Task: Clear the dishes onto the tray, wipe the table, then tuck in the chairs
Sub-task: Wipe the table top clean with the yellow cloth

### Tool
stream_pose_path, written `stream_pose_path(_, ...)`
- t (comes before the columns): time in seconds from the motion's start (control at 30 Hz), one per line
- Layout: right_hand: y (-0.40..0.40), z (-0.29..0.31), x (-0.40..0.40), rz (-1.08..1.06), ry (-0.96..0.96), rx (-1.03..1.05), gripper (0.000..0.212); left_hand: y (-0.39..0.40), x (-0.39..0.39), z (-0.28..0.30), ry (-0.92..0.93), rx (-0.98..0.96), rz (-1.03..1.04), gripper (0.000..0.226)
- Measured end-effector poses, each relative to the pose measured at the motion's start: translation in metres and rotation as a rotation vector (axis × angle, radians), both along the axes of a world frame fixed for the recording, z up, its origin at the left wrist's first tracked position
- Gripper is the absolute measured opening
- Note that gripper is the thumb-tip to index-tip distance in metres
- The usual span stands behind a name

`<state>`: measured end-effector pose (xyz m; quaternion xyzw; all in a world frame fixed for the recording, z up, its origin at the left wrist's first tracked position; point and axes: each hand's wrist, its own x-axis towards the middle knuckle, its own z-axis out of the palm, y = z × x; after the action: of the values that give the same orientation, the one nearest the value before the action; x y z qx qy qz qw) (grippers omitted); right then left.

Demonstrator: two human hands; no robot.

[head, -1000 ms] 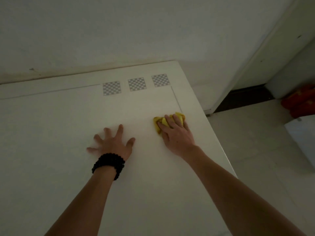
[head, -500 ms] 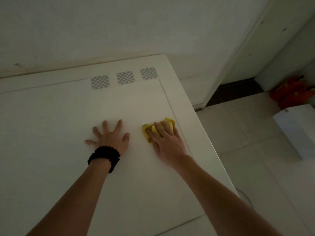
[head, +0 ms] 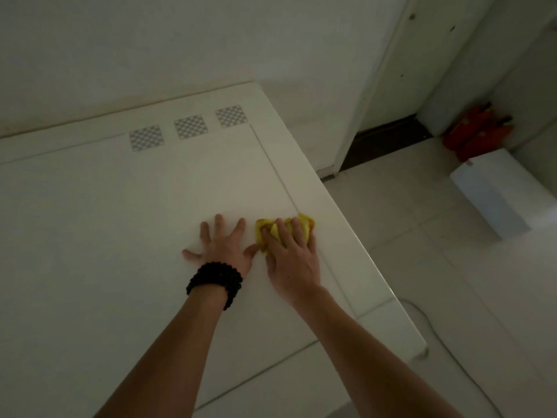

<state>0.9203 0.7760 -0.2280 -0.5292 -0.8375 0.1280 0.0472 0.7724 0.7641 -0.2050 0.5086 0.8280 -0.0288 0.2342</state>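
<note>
A white table (head: 120,236) fills the left and middle of the head view. A crumpled yellow cloth (head: 304,226) lies near the table's right edge. My right hand (head: 291,257) lies on top of it with fingers stretched over the cloth, pressing it to the tabletop. Just left of it my left hand (head: 221,247) rests flat on the table, fingers spread, with a black bead bracelet at the wrist. The left thumb nearly touches the cloth. No dishes, tray or chairs are in view.
Three checkered squares (head: 190,126) mark the table's far side near the wall. A tiled floor lies to the right, with a white box (head: 497,194), red objects (head: 477,132) behind it, and a thin cable (head: 452,357) on the floor.
My right hand has slid the yellow cloth back towards me and closer to my left hand. The left hand has stayed flat on the table.
</note>
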Motion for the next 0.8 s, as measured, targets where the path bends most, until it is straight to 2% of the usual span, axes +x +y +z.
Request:
stream_pose_path(0.1,-0.004,-0.001,0.039,0.232,-0.025,-0.004,0.053,0.008,0.002,0.003,0.002,-0.021,-0.007,0.065)
stream_pose_path(0.17,-0.003,0.0,0.059,0.216,-0.046,-0.004,0.053,0.011,0.003,0.001,0.004,-0.019,0.008,0.064)
stream_pose_path(0.4,-0.038,0.0,0.067,-0.422,-0.072,-0.013,0.057,0.012,0.004,0.002,0.012,-0.017,0.032,0.062)
stream_pose_path(0.47,-0.054,0.0,0.047,-0.481,-0.045,0.019,0.057,0.012,0.005,0.001,0.013,-0.007,0.037,0.061)
stream_pose_path(0.5,-0.066,-0.002,0.038,-0.425,-0.021,0.037,0.057,0.011,0.005,0.0,0.018,-0.007,0.034,0.061)
stream_pose_path(0.57,-0.089,-0.009,0.029,-0.181,0.025,0.071,0.055,0.01,0.004,0.0,0.023,0.0,0.03,0.059)
stream_pose_path(0.7,-0.091,-0.011,0.065,0.259,0.014,0.121,0.051,0.005,0.005,-0.001,0.007,-0.005,0.027,0.058)
stream_pose_path(0.73,-0.086,-0.01,0.078,0.306,-0.008,0.128,0.051,0.003,0.004,-0.001,0.001,-0.011,0.02,0.058)
stream_pose_path(0.8,-0.079,-0.01,0.11,0.212,-0.047,0.126,0.05,-0.006,0.004,0.0,-0.001,-0.016,0.009,0.057)
